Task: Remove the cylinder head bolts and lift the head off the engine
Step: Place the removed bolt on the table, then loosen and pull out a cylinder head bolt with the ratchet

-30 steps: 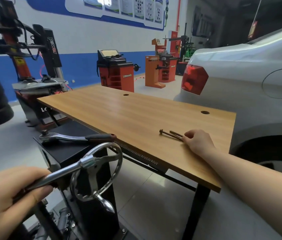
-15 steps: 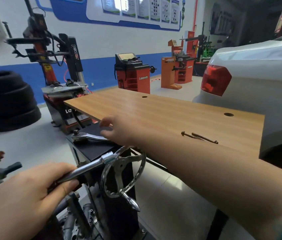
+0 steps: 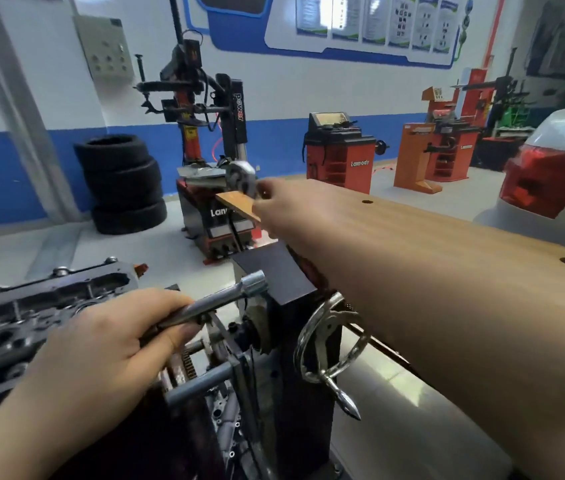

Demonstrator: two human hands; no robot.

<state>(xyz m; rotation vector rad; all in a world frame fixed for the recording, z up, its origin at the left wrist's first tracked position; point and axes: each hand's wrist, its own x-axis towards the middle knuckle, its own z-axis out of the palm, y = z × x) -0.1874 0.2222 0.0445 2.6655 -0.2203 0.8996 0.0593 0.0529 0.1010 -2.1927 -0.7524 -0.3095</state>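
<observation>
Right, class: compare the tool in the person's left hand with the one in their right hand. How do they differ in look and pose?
The socket bar in the left hand is a slim straight shaft ending in a socket; the ratchet in the right hand shows a broad round head. The socket bar sits low beside the engine, sharply seen; the ratchet is raised above the wooden table and blurred. Both are shiny metal, each gripped in one hand.

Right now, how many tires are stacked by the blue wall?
4, in one stack on the floor: top tire, second tire, third tire, bottom tire. More could be hidden behind them.
</observation>
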